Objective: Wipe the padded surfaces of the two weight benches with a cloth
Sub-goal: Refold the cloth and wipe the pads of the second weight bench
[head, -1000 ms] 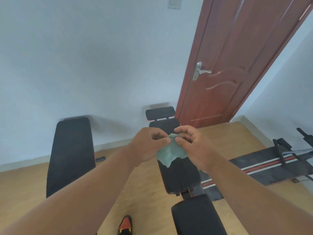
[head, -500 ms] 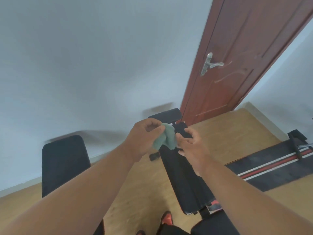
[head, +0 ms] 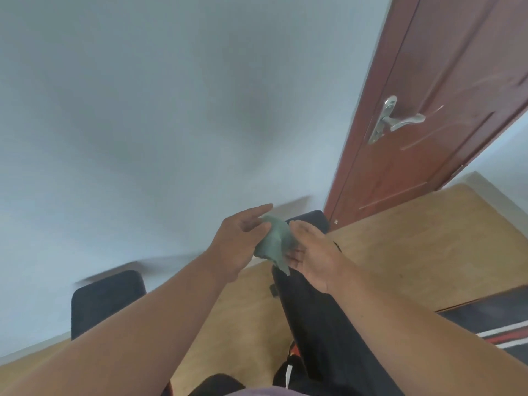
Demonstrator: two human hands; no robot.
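Note:
A crumpled teal cloth [head: 274, 242] is bunched between my two hands, held above the far end of the right bench. My left hand [head: 241, 242] presses it from the left with fingers stretched out. From the right, my right hand [head: 313, 251] cups it, palm turned up. The right weight bench [head: 311, 315] is a long black pad running from below my hands toward me; its small black headrest pad [head: 310, 220] shows behind the cloth. The left weight bench [head: 105, 298] is a black pad at lower left, partly hidden by my left forearm.
A reddish-brown door [head: 445, 110] with a silver lever handle [head: 395, 118] stands shut at right. A pale wall [head: 171, 110] fills the back. The floor [head: 414, 247] is light wood. A black mat with red and white stripes [head: 497, 327] lies at lower right.
The view has tilted up and moved closer to the right bench. My hands went from pinching the cloth's top edge to bunching it up, and my right palm now cups it from below.

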